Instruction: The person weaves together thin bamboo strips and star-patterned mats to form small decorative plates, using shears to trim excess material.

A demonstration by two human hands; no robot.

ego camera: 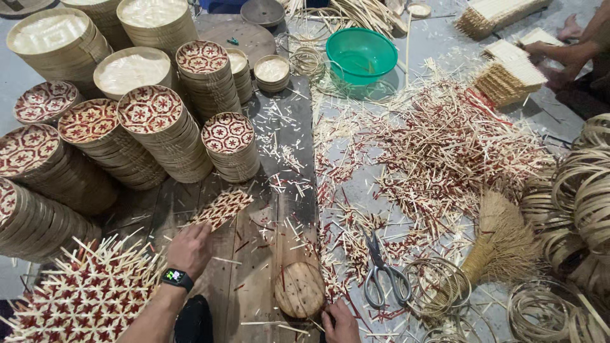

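Observation:
My left hand [189, 248], with a black watch on the wrist, holds a flat woven piece [221, 208] in red and cream by its near edge, low over a dark wooden board [254, 267]. My right hand [340, 322] rests at the bottom edge, fingers curled, touching the floor beside a round wooden block [300, 289]. Whether it grips anything I cannot tell. A pair of scissors [381, 273] lies just right of that block among cut strips.
Tall stacks of round woven lids [162, 130] fill the left. A spiky untrimmed woven mat [89, 292] lies bottom left. Cut bamboo scraps [438, 152] cover the floor. A green bowl [361, 56], a broom [502, 241], bamboo rings [584, 190] and another person's arm [572, 47] are right.

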